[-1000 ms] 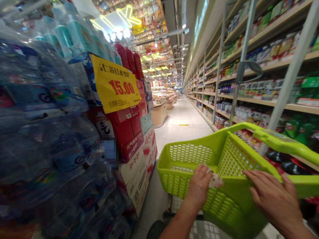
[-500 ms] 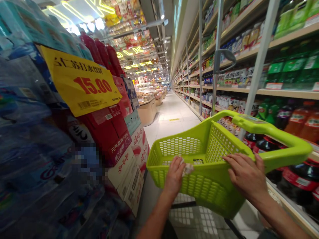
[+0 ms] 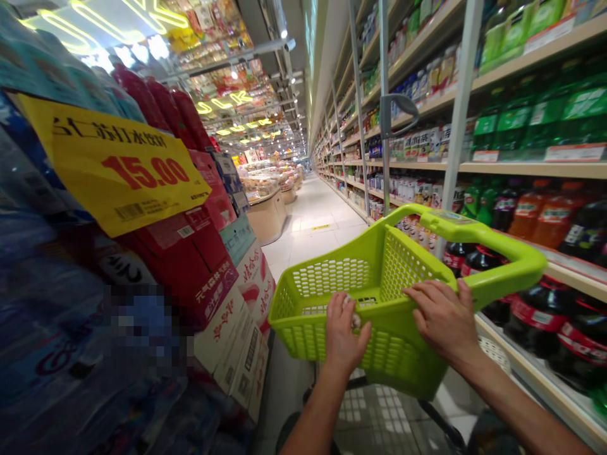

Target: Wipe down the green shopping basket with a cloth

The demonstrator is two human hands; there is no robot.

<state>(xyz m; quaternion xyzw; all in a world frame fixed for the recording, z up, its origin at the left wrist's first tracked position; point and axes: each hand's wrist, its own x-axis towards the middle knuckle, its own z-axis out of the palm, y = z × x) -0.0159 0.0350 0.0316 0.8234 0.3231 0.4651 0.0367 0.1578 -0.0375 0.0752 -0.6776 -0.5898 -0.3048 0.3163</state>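
Clock hours are taken from the middle of the view, twelve at the top. Nearest, at five o'clock, the left hand (image 3: 342,341) has its fingers hooked over the near rim of a green shopping cart (image 3: 408,354), their grip closed on a small pale wad (image 3: 355,321) pressed to that rim; the thumb stands apart, against the cart's outer wall. At four o'clock the right hand (image 3: 446,322) lies across the same rim farther along, fingers over the top edge and thumb raised by the handle; whether its grip squeezes, I cannot tell. The cart fills the stretch between four and five o'clock, its handle (image 3: 516,253) reaching out to three.

Past the hands, plastic-wrapped water bottles (image 3: 57,360) pile up toward eight o'clock, with white cartons (image 3: 220,328) at seven and red cartons (image 3: 190,265) just above them. A yellow price sign (image 3: 147,170) reading 15.00 hangs between nine and ten. Cola bottles (image 3: 535,319) line a low shelf between three and four, orange bottles (image 3: 552,215) at three, green bottles (image 3: 535,120) above.

Farther off, a wooden display stand (image 3: 268,221) sits close by at nine, and the aisle floor (image 3: 310,218) runs away toward twelve.
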